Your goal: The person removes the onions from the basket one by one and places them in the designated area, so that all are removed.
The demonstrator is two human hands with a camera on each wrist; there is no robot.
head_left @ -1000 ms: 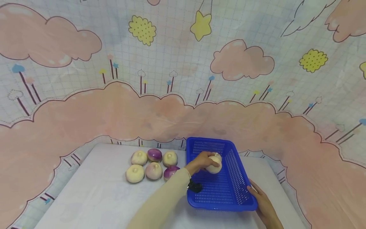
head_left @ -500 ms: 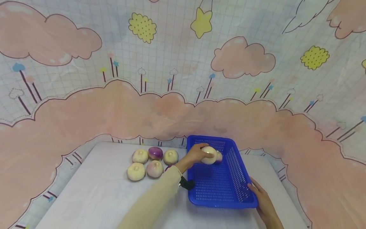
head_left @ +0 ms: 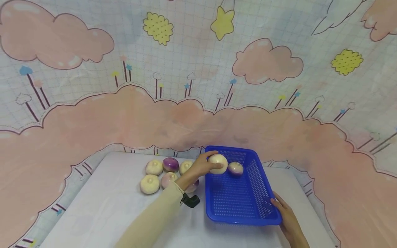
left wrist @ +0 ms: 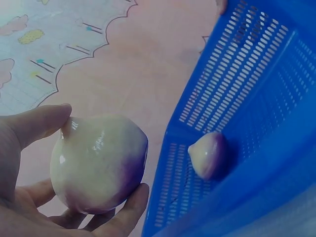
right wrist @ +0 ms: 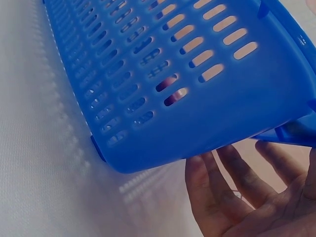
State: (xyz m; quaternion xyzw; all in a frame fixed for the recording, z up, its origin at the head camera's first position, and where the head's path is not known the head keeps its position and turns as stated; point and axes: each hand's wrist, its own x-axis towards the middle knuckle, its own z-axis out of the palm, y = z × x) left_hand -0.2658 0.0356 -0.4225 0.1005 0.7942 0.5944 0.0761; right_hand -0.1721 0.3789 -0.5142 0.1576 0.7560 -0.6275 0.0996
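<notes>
My left hand (head_left: pixel 198 167) grips a white-and-purple turnip (head_left: pixel 218 164) over the basket's left rim, thumb on one side and fingers round the other. Below and to the right, a second turnip (head_left: pixel 235 168) lies in the far part of the blue plastic basket (head_left: pixel 245 222). In the left wrist view, the gripped turnip (left wrist: pixel 98 163) is apart from the basket wall (left wrist: pixel 170 173). My right hand (head_left: pixel 287 217) holds the basket's near right corner, with the thumb at the rim. Its fingers (right wrist: pixel 242 173) reach the outside of the basket in the right wrist view.
Left of the basket, several turnips (head_left: pixel 150 184) stand in two rows on the white table (head_left: pixel 102 206). My left forearm partly covers the nearer right ones. A patterned cloth backdrop (head_left: pixel 173 127) rises behind the table.
The left hand has moved left with its turnip, from the basket's middle to above the left rim. The turnip lying in the basket has come into full view. The right hand stays at the corner.
</notes>
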